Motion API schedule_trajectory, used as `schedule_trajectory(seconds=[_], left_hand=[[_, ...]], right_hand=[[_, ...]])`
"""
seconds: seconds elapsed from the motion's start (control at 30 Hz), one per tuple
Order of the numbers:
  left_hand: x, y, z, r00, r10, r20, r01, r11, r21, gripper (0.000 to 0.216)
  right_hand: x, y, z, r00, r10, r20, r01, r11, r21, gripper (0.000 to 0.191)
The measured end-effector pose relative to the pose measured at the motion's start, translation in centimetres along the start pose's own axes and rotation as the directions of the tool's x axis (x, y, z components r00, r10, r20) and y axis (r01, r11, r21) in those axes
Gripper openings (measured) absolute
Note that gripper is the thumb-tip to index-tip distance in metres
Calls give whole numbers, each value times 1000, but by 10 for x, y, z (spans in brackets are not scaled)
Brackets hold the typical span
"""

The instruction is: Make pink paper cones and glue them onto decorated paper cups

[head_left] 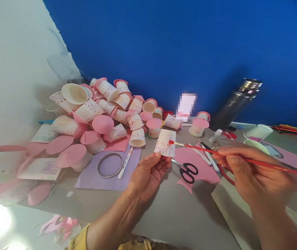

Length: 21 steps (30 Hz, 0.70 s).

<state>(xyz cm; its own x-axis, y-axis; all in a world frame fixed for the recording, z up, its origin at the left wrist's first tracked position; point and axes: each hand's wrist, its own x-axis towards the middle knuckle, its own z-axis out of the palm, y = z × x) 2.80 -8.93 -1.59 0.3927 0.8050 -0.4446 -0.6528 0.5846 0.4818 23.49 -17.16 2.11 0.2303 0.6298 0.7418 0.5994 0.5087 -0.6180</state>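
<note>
A white paper cup (165, 143) with purple drawing and red marks is held at its lower end by my left hand (150, 173). My right hand (257, 173) pinches a long red paintbrush (197, 147). The brush's red-coated tip meets the side of the cup, or comes very close to it. Beneath and beside the cup lie black-handled scissors (188, 172) on a pink paper sheet (197, 161). White markers (203, 156) rest on that sheet too, between my two hands.
Many decorated cups with pink paper tops (102, 124) are heaped at the left. A tape roll (110, 166) and a marker (125, 165) lie on purple paper (91, 173). At the back right stands a dark flask (231, 107), with a cup (258, 132) and coloured pencils (294, 130) nearby.
</note>
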Motion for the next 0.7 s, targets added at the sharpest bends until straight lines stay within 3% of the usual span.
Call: schedule_trajectory(seconds=[0.1,0.33,0.5,0.7], left_hand=[[0,0,1,1000,3,-9,-3,1000,-6,17],[0,0,1,1000,-10,-3,10,1000,-5,17],[0,1,1,1000,-18,-8,17,999,-34,17],[-1,1,1,999,-32,-12,31,998,-61,20]], right_hand=[[1,-2,0,999,15,-34,-14,1000,25,15],[1,2,2,999,-52,13,53,998,-44,15],[1,-1,1,999,-13,-50,12,1000,-13,16],[0,0,1,1000,-19,-18,19,1000,-25,16]])
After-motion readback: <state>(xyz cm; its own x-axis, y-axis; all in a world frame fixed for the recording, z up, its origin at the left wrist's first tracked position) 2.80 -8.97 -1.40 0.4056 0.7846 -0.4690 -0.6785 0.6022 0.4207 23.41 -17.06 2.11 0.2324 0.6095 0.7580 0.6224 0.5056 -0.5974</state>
